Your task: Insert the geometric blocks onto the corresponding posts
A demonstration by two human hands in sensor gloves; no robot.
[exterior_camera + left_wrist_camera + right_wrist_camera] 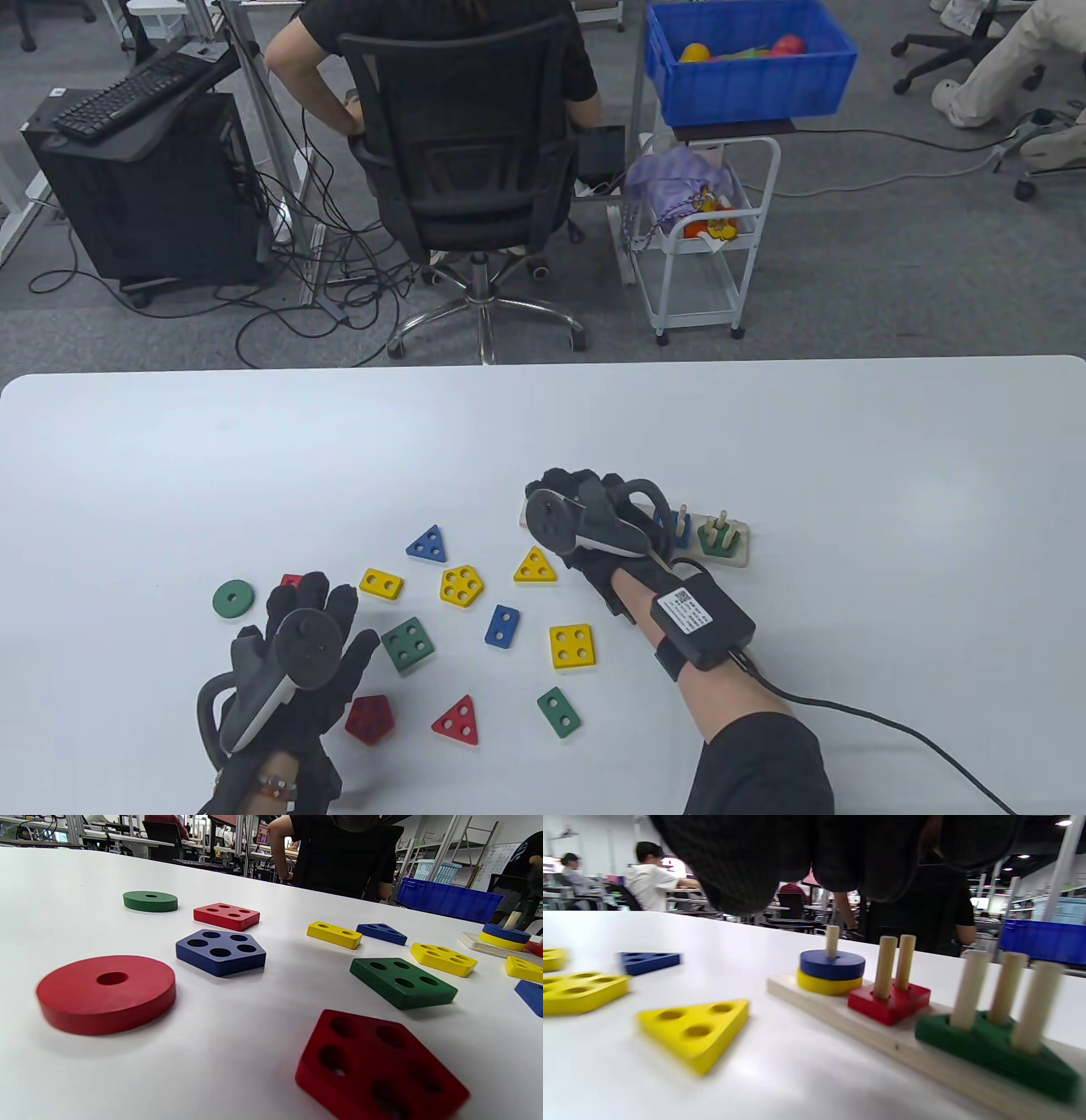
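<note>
The wooden post board [740,553] lies right of centre. In the right wrist view a blue disc [832,965] sits on a yellow disc on the single post, a red rectangle [888,1001] on two posts, and a green triangle [992,1052] on three. Further right on the board are a blue square [680,526] and a green pentagon [717,535]. My right hand [564,497] hovers over the board's left end, its fingers [746,861] holding nothing. My left hand [327,607] lies spread above the red disc [106,993] and blue pentagon [220,951].
Loose blocks lie between the hands: green disc [232,598], yellow rectangle [381,583], blue triangle [428,544], yellow pentagon [461,585], yellow triangle [535,566], green square [407,643], blue rectangle [502,626], yellow square [571,646], green rectangle [558,711], red triangle [456,722], red pentagon [370,718].
</note>
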